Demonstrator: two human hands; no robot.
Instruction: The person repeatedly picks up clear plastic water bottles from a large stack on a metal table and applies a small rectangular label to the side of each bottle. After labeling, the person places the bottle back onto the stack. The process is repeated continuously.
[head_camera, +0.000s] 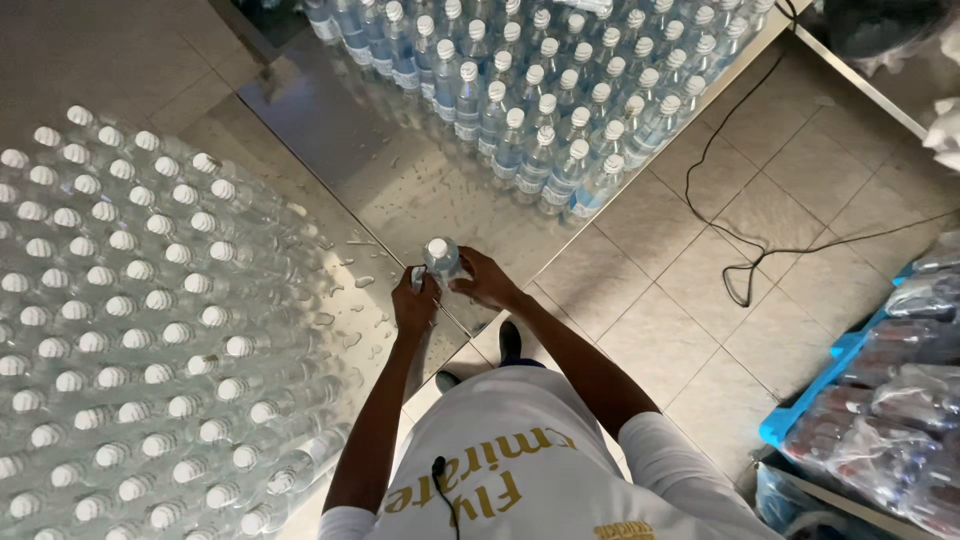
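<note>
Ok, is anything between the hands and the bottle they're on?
Nothing visible. The left hand and right hand are both already on the single bottle, which stands on the wet steel table. The unlabelled bottles and the labelled bottles stand apart from it.

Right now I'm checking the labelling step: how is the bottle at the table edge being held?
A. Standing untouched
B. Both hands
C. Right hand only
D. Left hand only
B: the left hand and the right hand both have a grip on the white-capped bottle over the wet steel table.
</note>
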